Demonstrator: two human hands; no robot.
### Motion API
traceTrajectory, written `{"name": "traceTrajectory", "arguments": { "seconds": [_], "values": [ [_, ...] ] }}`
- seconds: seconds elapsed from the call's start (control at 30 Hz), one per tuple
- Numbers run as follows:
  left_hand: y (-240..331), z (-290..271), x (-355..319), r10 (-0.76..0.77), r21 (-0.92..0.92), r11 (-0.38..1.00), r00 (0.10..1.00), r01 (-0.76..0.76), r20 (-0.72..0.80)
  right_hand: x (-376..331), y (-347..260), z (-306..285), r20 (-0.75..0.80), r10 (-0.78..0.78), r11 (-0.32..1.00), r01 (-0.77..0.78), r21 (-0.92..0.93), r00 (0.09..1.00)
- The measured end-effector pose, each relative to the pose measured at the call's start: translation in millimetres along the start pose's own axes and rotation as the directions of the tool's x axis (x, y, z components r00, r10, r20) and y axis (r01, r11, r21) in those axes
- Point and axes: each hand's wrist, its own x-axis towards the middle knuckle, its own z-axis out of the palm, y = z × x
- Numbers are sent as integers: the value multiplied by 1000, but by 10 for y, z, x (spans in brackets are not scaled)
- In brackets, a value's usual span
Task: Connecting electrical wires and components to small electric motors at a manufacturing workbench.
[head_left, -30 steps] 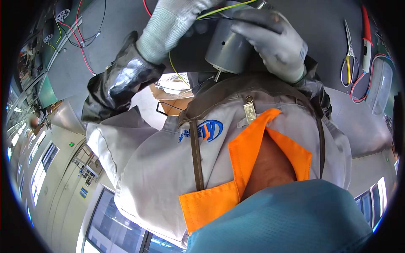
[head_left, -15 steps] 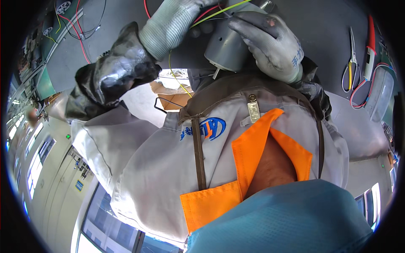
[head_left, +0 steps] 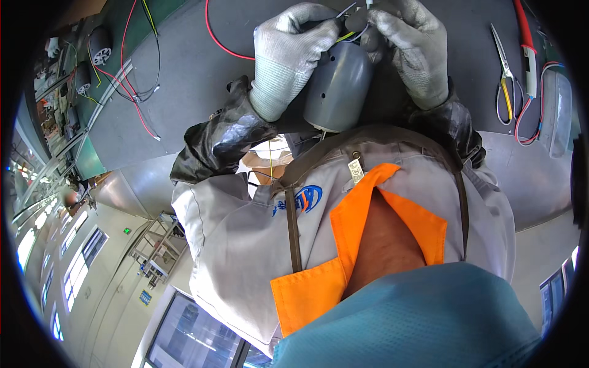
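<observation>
A grey metal cylinder (head_left: 340,92), which looks like a small motor, stands in front of my body with its shaft (head_left: 323,135) toward my apron. My left hand (head_left: 291,58), in a grey-white knit glove, is closed at its upper left end and pinches a thin wire (head_left: 347,8). At the upper right end my gloved right hand (head_left: 414,49) is closed too, its fingertips on a pale wire (head_left: 359,34). A short stretch of yellow-green wire (head_left: 346,37) shows between the hands. The fingertips are partly hidden and cut by the frame's top edge.
On the dark tabletop (head_left: 184,80), scissors (head_left: 504,67) and a red and white stick-like tool (head_left: 529,55) lie at the right, beside a clear plastic case (head_left: 557,113). Loose red wire (head_left: 224,46) crosses the upper left. Further motors (head_left: 99,46) with leads stand at the far left.
My left hand has come down and right, fully into view beside the cylinder. My right hand has moved up off the cylinder's side to its wire end. The whole view has shifted.
</observation>
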Motion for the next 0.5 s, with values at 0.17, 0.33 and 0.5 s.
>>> {"name": "traceTrajectory", "arguments": {
  "seconds": [0.17,0.33,0.5],
  "values": [
    [-6,8,15,25,22,999,1000,-26,17,-3,-127,86,0,1,999,-1,-38,1000],
    [-1,103,66,-4,-7,1000,1000,4,26,177,-439,-11,164,290,917,-225,-330,943],
    [39,334,85,82,82,993,996,-83,15,164,-370,-156,279,253,932,-155,-329,926]
  ]
}}
